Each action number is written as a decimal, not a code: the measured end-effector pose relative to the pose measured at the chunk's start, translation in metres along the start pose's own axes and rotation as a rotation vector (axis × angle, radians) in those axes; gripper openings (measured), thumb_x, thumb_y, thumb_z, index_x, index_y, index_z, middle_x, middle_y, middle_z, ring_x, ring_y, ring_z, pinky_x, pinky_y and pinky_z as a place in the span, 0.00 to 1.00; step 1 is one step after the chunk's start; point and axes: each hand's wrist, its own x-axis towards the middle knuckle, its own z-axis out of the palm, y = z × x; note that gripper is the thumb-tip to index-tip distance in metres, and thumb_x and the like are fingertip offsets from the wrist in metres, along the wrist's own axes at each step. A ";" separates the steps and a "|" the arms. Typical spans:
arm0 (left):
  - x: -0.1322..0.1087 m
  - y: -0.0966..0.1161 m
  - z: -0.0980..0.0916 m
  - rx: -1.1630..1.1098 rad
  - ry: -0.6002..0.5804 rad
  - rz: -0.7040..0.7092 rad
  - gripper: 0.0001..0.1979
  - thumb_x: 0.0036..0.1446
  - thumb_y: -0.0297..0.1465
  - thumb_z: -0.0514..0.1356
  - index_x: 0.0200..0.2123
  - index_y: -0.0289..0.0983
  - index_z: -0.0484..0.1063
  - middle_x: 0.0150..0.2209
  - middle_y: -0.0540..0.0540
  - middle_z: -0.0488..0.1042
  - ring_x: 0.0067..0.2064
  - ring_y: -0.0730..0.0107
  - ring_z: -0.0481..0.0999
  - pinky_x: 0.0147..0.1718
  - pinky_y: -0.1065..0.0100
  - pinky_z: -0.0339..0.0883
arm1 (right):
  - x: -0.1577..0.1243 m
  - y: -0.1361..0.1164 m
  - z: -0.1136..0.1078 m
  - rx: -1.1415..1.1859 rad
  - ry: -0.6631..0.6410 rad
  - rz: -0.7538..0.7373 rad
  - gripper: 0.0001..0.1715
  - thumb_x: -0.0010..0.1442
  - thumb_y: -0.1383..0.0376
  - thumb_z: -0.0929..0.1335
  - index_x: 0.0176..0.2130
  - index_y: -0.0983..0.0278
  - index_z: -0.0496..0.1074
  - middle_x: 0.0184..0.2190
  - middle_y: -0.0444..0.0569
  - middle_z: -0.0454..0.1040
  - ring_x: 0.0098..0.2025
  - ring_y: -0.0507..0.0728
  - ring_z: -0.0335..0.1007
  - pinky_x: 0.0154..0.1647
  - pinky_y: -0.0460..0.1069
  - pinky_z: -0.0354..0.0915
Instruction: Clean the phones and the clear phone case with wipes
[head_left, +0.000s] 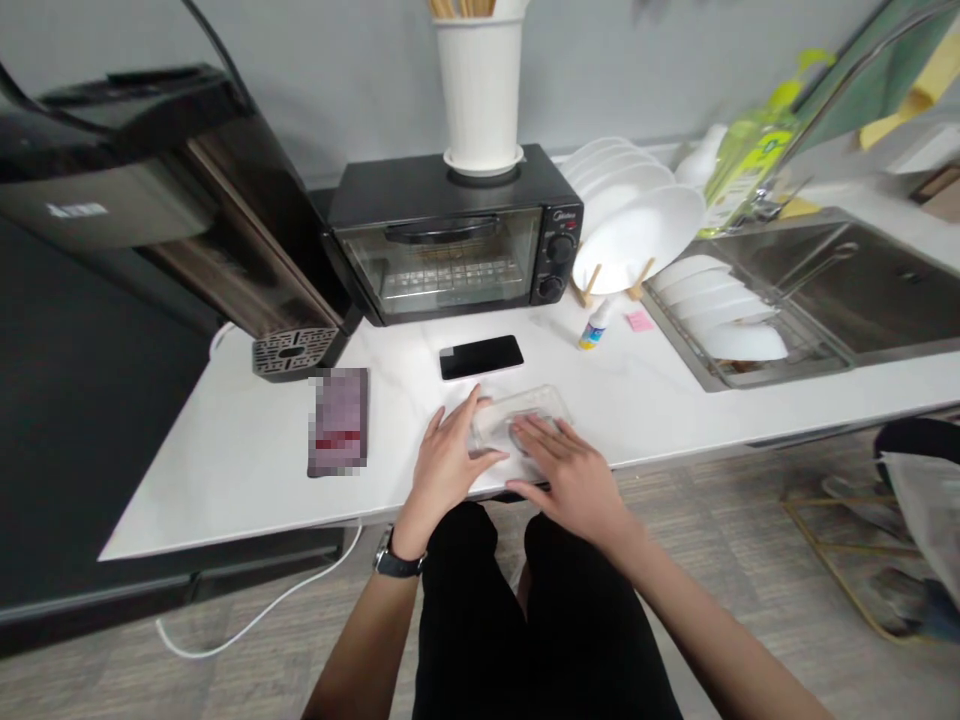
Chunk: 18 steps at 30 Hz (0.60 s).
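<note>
A clear plastic phone case point(525, 412) lies on the white counter point(240, 470) near its front edge. My left hand point(444, 462) rests beside the case's left end, fingers stretched along it and thumb against its near side. My right hand point(570, 475) lies flat on the case's near right part, fingers spread and pointing left. A black phone point(481, 357) lies face up just behind the case, apart from both hands.
A black toaster oven point(450, 235) with a white holder point(480, 90) on top stands at the back. White plates point(637, 225) fill a rack beside the sink point(847, 285). A small bottle point(595, 328), a pink note point(639, 320), a blurred dark card point(339, 420), a black machine point(187, 190) at left.
</note>
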 end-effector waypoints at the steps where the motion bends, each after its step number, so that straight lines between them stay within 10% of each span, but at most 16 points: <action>1: 0.000 0.000 0.001 0.005 -0.003 -0.006 0.51 0.64 0.36 0.69 0.79 0.50 0.40 0.71 0.44 0.71 0.73 0.55 0.69 0.76 0.45 0.47 | -0.001 0.005 -0.001 -0.046 0.037 0.067 0.40 0.74 0.45 0.65 0.73 0.66 0.65 0.71 0.61 0.68 0.73 0.70 0.64 0.73 0.70 0.62; 18: 0.003 0.001 -0.001 0.025 -0.012 -0.014 0.50 0.65 0.38 0.69 0.79 0.51 0.40 0.70 0.44 0.72 0.72 0.53 0.69 0.75 0.43 0.47 | 0.013 0.002 0.008 -0.064 0.049 0.086 0.48 0.73 0.41 0.64 0.72 0.76 0.63 0.73 0.66 0.62 0.76 0.73 0.58 0.76 0.70 0.57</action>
